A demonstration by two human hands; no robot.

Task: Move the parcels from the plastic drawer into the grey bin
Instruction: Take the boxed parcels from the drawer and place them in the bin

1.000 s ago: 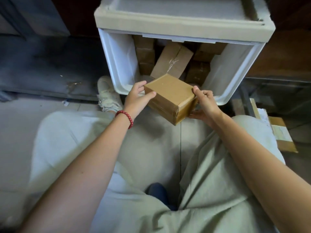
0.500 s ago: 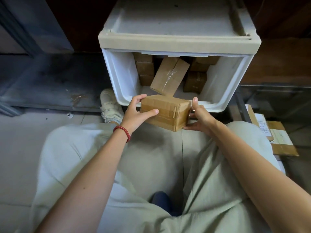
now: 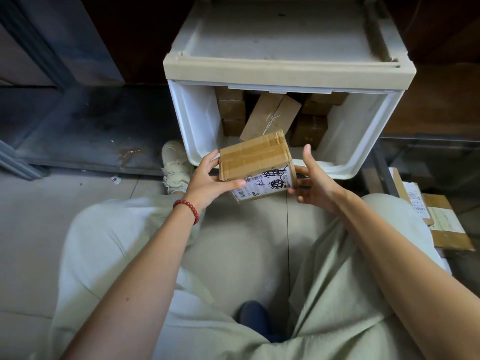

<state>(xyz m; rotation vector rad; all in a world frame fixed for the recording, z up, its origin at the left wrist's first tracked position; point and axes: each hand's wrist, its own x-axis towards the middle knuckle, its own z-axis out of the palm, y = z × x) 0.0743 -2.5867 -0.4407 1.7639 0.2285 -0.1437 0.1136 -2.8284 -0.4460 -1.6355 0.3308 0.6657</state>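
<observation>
A taped brown parcel [image 3: 253, 159] hangs in front of the pulled-out white plastic drawer [image 3: 197, 120], tilted so its white label with black scribbles faces me. My left hand [image 3: 210, 180] grips its left side, thumb across the label face. My right hand [image 3: 315, 180] supports the right end, fingers under it and thumb raised. Inside the drawer lie several more brown parcels, one [image 3: 270, 116] leaning diagonally in the middle. The grey bin is not in view.
The beige cabinet top [image 3: 285, 42] overhangs the drawer. More labelled parcels [image 3: 441, 219] lie on the floor at the right. My knees in pale trousers fill the foreground, and a white shoe [image 3: 174, 165] sits left of the drawer.
Both hands have rolled the parcel toward me, bringing its labelled face into sight. It has stayed just in front of the drawer's lip.
</observation>
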